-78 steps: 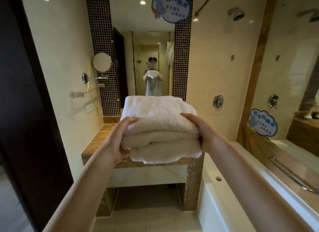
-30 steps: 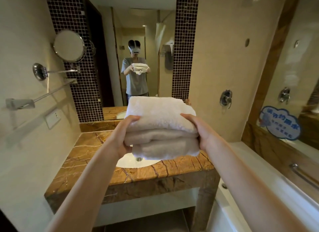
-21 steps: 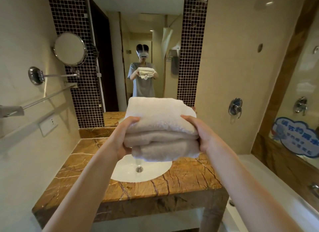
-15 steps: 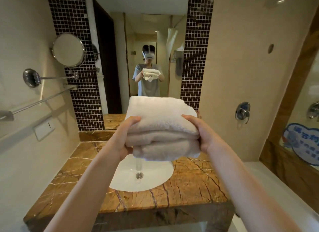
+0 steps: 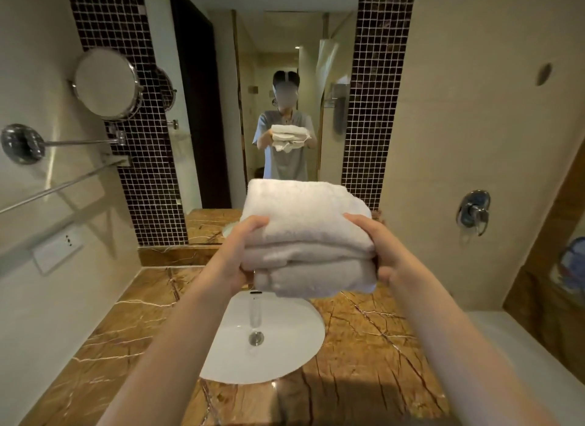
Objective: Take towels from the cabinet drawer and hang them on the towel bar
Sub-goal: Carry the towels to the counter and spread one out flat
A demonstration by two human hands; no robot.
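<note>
A stack of folded white towels [image 5: 304,232] hangs in the air above the washbasin, held out in front of me. My left hand [image 5: 235,254] grips its left side, thumb on top and fingers underneath. My right hand [image 5: 381,251] grips the right side the same way. The chrome towel bar [image 5: 60,188] runs along the left wall, up and to the left of the stack and well apart from it. The cabinet drawer is out of sight.
A brown marble counter [image 5: 364,346] with a white basin [image 5: 269,340] lies below my hands. A round swivel mirror [image 5: 106,85] on an arm juts from the left wall above the bar. The wall mirror [image 5: 272,77] faces me. A white bathtub edge [image 5: 519,349] sits at right.
I have stepped closer to the counter, so the basin and towel bar loom larger and lower. Both hands keep the same hold on the towel stack.
</note>
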